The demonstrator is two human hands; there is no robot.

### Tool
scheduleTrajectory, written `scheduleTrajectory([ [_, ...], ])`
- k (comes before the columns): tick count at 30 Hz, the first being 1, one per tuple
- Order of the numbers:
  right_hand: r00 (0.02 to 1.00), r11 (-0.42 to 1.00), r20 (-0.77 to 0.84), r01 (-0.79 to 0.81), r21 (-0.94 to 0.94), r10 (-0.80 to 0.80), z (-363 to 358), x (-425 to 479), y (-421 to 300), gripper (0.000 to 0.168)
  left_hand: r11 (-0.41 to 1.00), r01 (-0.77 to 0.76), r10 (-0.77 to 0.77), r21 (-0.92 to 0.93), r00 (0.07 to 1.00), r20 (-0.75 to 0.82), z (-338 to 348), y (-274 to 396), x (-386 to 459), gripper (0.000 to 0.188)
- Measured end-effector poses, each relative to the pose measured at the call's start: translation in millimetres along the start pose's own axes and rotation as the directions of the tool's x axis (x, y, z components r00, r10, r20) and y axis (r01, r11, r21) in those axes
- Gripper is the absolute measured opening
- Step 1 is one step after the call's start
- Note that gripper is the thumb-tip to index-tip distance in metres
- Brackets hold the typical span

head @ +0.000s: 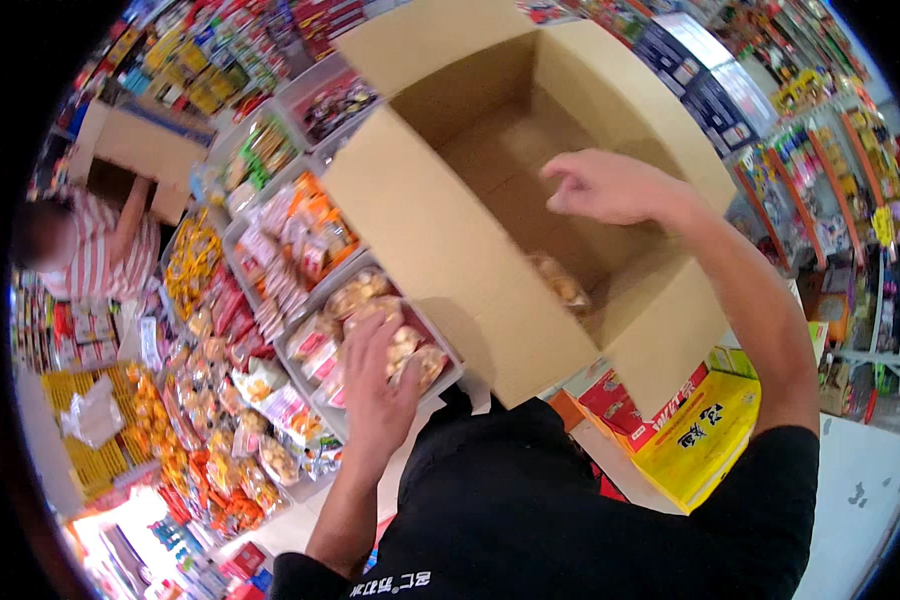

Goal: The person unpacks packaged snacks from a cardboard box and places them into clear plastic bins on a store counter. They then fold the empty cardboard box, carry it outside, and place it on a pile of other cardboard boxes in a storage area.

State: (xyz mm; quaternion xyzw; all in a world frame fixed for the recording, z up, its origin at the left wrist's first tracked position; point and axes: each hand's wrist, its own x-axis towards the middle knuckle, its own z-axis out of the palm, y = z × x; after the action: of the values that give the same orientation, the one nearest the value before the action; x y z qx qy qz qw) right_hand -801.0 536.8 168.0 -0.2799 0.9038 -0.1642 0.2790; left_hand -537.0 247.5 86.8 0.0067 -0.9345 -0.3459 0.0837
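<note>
A large open cardboard box with its flaps spread stands before me. Over its inside hangs my right hand, fingers curled, with nothing visible in it. One clear packet of brown snacks lies at the bottom, near the box's near wall. My left hand is at a grey plastic bin of similar snack packets, its fingers spread over the packets; whether it grips one cannot be told.
More bins of packaged snacks run along the left. At the far left a person in a striped shirt reaches into another cardboard box. A yellow carton lies at the lower right. Stocked shelves stand to the right.
</note>
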Motion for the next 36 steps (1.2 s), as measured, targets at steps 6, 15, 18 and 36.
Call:
scheduleTrajectory([
  [6, 0.924, 0.977, 0.366, -0.029, -0.212, 0.107, 68, 63, 56, 0.079, 0.984, 0.137, -0.136, 0.112, 0.99, -0.024, 30, 42, 9, 0.068],
  [15, 0.901, 0.987, 0.404, 0.152, 0.045, -0.157, 110, 56, 50, 0.076, 0.935, 0.31, -0.315, 0.17, 0.949, 0.004, 69, 75, 0, 0.082],
  [18, 0.936, 0.947, 0.191, 0.314, -0.072, -0.296, 116, 69, 93, 0.056, 0.955, 0.282, -0.28, 0.091, 0.959, -0.041, 74, 89, 1, 0.082],
  [36, 0.823, 0.68, -0.463, 0.547, 0.488, -0.329, -45, -6, -13, 0.023, 0.957, -0.008, -0.064, -0.291, 0.969, -0.238, 49, 80, -1, 0.078],
])
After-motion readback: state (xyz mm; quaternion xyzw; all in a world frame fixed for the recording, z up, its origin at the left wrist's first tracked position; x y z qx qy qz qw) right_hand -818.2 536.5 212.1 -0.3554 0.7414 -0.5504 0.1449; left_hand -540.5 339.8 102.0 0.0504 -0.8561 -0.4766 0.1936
